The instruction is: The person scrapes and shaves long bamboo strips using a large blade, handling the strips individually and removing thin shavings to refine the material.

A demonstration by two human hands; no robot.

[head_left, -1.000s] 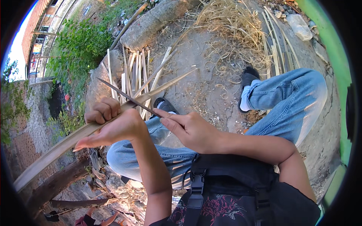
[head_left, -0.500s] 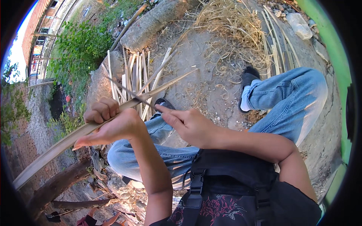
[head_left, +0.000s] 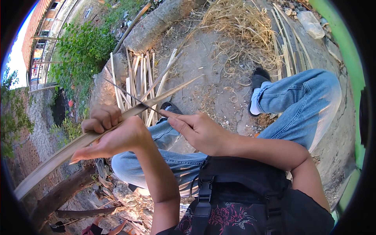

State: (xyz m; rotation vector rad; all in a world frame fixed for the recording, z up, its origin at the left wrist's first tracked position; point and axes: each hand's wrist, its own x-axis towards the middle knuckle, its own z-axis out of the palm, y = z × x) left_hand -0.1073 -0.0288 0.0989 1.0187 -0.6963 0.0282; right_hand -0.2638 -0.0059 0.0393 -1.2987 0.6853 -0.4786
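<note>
A long, pale strip of split bamboo (head_left: 51, 168) slants across the left half of the head view, its thin end pointing up and right. My left hand (head_left: 121, 135) is closed around its middle, fingers curled over the far side and the thumb stretched along the near side. In my right hand (head_left: 203, 133) the handle of a thin, dark-bladed knife (head_left: 127, 93) is gripped, mostly hidden by the fingers. The blade lies across the strip just beyond my left hand and points up and left.
Several cut strips (head_left: 147, 74) lie on the ground beyond my hands. A heap of curly shavings (head_left: 239, 27) sits farther off, with more strips (head_left: 288, 47) to its right. A concrete block (head_left: 156, 23) lies at the back, a log (head_left: 62, 192) at lower left, and a green wall (head_left: 352, 78) at right.
My left hand and the bamboo strip have shifted slightly left and down. The knife's tip has dropped a little, and the blade still crosses the strip.
</note>
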